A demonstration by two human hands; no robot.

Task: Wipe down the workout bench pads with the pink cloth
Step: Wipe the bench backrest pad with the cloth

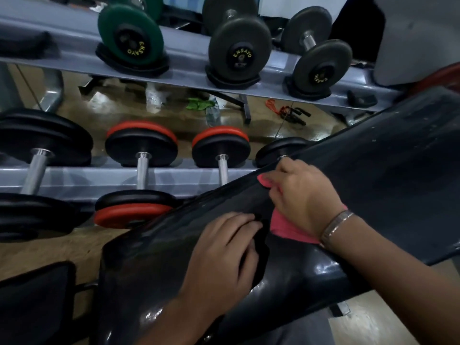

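The black workout bench runs slantwise from the lower left to the upper right, its glossy seat pad [149, 270] low and its long back pad [385, 170] higher, with a dark gap between the two. The pink cloth [286, 226] lies on the back pad at its lower end, just beside that gap. It reaches the pad's far edge, where a small fold of it shows past the fingers. The right hand [303, 195] is on top of the cloth with its fingers curled over it, gripping it against the pad. A metal bracelet [336, 226] sits on that wrist. The left hand [219, 252] rests on the upper end of the seat pad, holding nothing, its fingers fairly straight and their tips at the edge of the gap. The two hands are near each other but apart, one on each side of the gap. Beyond the bench's far edge stands a grey dumbbell rack [74, 178]. It carries a green dumbbell [129, 36] and grey ones on its upper shelf and black dumbbells with red plates [140, 143] on the lower one. A clear water bottle [212, 113] stands on the shiny floor [37, 250] behind the rack.
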